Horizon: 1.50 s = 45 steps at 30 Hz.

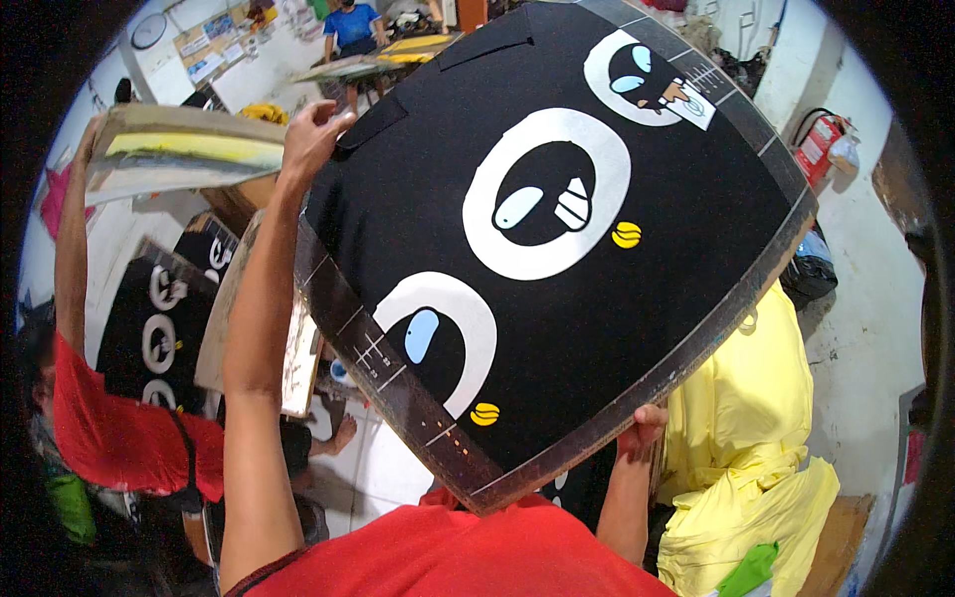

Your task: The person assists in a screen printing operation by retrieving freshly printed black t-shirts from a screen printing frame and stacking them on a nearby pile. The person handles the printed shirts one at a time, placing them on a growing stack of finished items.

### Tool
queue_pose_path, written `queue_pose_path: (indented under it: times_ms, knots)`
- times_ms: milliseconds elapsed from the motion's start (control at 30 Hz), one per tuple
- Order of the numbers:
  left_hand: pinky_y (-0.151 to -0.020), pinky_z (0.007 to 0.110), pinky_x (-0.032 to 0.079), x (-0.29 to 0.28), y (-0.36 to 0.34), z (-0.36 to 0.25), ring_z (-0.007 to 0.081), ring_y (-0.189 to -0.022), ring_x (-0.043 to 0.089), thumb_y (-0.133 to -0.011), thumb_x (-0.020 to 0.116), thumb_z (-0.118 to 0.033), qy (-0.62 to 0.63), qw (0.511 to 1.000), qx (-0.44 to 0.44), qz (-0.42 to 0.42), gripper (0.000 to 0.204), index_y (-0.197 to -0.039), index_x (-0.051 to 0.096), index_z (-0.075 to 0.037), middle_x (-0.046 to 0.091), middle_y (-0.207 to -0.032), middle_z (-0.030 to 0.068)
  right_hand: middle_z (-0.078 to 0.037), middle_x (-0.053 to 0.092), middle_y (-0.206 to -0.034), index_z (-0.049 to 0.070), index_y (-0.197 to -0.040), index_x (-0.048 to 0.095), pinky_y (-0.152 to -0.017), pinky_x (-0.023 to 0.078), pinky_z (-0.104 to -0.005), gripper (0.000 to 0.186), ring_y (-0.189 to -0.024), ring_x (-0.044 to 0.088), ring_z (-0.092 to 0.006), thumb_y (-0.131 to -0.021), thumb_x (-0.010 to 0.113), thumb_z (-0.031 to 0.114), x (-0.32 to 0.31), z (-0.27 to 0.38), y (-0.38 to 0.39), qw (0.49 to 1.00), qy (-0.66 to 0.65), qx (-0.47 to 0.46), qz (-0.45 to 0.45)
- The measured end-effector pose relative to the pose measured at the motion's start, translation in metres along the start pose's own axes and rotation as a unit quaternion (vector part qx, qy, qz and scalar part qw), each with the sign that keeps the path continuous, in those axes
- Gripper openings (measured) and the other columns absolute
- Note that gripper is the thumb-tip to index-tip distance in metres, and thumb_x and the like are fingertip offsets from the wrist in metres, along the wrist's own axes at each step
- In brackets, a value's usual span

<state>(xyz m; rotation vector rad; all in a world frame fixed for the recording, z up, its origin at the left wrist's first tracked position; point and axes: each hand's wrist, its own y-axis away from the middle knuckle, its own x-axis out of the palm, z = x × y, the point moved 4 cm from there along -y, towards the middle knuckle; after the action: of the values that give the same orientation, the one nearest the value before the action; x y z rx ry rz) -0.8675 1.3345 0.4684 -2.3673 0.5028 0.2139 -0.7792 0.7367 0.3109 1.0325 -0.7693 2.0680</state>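
A dark flat board (587, 426) with worn edges and ruled white marks is tilted up in front of me. Over it lies black fabric (686, 269) printed with white rings, pale blue shapes and small yellow marks. At the board's upper left edge, my left hand (314, 141) is closed, its curled fingertips against a folded edge of the fabric. Lower right, my right hand (642, 430) grips the board's near edge; part of that hand is hidden behind the board.
Left of me, a co-worker in a red shirt (129, 428) raises a yellow-stained framed panel (189, 154). Another printed black board (149, 328) stands beside that person. Yellow cloth (741, 418) is heaped at right. A fire extinguisher (818, 147) hangs on the right wall. Someone in blue (355, 30) is farther back.
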Motion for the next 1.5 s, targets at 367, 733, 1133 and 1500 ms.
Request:
queue_pose_path:
  times_ms: [367, 733, 1133, 1500]
  knots:
    - [-0.066, 0.028, 0.047, 0.047, -0.092, -0.142, 0.0141, -0.067, 0.059, -0.076, 0.068, -0.052, 0.048, 0.969, -0.027, 0.242, 0.053, -0.087, 0.068, 0.000, 0.064, -0.075, 0.0063, -0.020, 0.067, -0.084, -0.005, -0.084, 0.064, -0.058, 0.057, -0.0465, 0.036, -0.067, 0.066, -0.0344, -0.049, 0.059, -0.002, -0.007, 0.005, 0.031, 0.992, 0.036, -0.112, -0.040]
    - [-0.048, 0.027, 0.028, 0.047, -0.099, -0.210, 0.0060, -0.052, 0.039, -0.074, 0.073, -0.043, 0.128, 0.974, 0.053, 0.178, 0.043, -0.059, 0.057, -0.006, 0.047, -0.056, -0.0047, -0.011, 0.062, -0.107, 0.005, -0.112, 0.058, -0.091, 0.047, -0.0468, 0.053, -0.099, 0.059, -0.0328, -0.061, 0.070, -0.001, -0.026, -0.037, 0.034, 0.979, 0.019, -0.031, -0.202]
    - [-0.059, 0.031, 0.041, 0.067, 0.032, -0.260, 0.0143, -0.062, 0.050, -0.073, 0.075, -0.023, -0.069, 0.906, 0.315, 0.274, 0.029, -0.074, 0.056, -0.001, 0.056, -0.065, 0.0073, -0.013, 0.065, -0.090, 0.001, -0.106, 0.061, -0.081, 0.047, -0.0365, 0.052, -0.085, 0.061, -0.0253, -0.077, 0.066, 0.043, -0.025, -0.132, 0.063, 0.686, 0.676, 0.269, -0.003]
    - [-0.049, 0.036, 0.039, 0.110, 0.155, -0.274, 0.0253, -0.048, 0.050, -0.055, 0.081, -0.038, 0.068, 0.746, 0.566, 0.346, 0.044, -0.058, 0.048, -0.008, 0.050, -0.053, 0.0053, -0.014, 0.057, -0.106, 0.001, -0.112, 0.054, -0.087, 0.046, -0.0376, 0.045, -0.097, 0.055, -0.0320, -0.069, 0.066, 0.010, 0.262, 0.017, 0.012, 0.451, 0.818, -0.345, -0.095]
